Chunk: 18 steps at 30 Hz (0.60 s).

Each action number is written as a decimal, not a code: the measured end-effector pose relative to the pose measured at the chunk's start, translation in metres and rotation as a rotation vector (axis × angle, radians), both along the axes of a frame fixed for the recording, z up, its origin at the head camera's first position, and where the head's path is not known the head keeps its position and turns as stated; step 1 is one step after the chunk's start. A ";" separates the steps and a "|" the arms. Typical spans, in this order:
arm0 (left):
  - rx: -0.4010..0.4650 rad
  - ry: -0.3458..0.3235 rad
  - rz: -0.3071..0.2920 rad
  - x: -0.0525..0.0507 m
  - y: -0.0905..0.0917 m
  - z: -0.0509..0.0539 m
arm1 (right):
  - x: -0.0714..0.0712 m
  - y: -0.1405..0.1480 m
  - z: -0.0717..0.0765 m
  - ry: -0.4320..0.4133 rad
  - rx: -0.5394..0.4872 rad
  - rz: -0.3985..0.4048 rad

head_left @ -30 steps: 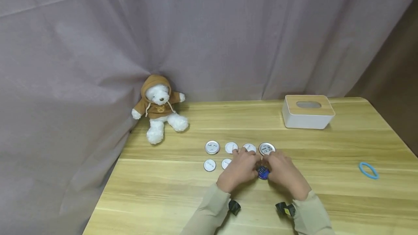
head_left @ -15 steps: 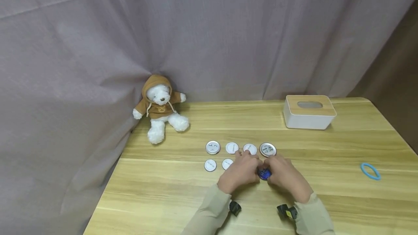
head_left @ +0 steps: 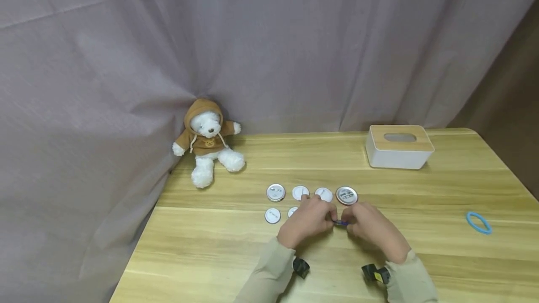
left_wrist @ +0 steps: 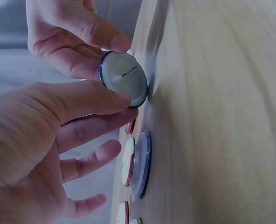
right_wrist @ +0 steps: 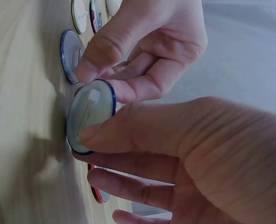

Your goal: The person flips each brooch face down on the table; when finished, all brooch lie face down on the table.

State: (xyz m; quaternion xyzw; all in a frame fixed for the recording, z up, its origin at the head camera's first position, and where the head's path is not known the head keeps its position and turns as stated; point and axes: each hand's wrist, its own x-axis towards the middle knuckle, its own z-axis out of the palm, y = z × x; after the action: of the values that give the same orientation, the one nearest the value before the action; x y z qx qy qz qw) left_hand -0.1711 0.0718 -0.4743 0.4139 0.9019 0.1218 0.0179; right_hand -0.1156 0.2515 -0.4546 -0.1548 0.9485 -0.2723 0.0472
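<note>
In the head view, my left hand [head_left: 309,219] and right hand [head_left: 375,226] meet over the table around a blue-edged pin badge [head_left: 341,222], tilted nearly edge-on. Its pale back with the pin shows in the left wrist view, where the badge [left_wrist: 120,79] is pinched between left thumb and fingers. The right wrist view shows my right thumb on the back of the badge [right_wrist: 84,112], fingers behind it. More badges lie pin side up just beyond, among them a larger silver-backed badge [head_left: 347,195] and a white-backed badge [head_left: 323,194]. My left hand partly covers another badge [head_left: 292,211].
A white plush bear [head_left: 206,139] in a brown hoodie sits at the table's back left. At the back right stands a tissue box [head_left: 400,146] with a wooden lid. A blue ring [head_left: 478,223] lies on the right of the wooden table [head_left: 202,251].
The badge between my hands has turned from showing its blue face to nearly edge-on, its back toward the wrist cameras. My right hand has shifted slightly right.
</note>
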 end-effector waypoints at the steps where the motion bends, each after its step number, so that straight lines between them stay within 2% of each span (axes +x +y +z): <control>1: 0.003 -0.003 0.002 0.000 0.000 0.000 | 0.000 0.001 0.000 0.008 -0.003 0.002; 6: 0.003 0.008 0.005 0.001 -0.002 0.002 | -0.002 0.001 0.001 0.055 -0.008 0.006; 11: 0.042 0.041 0.004 0.002 0.000 -0.001 | -0.004 0.000 0.002 0.074 -0.005 -0.006; 18: 0.045 0.071 0.039 0.004 0.001 -0.005 | -0.008 -0.005 -0.004 0.111 -0.010 -0.027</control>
State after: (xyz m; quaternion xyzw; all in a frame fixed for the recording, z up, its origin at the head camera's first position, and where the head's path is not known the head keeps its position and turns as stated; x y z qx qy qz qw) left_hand -0.1675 0.0733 -0.4797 0.4005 0.9070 0.1275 -0.0261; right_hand -0.1239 0.2466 -0.4591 -0.1573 0.9502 -0.2688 -0.0099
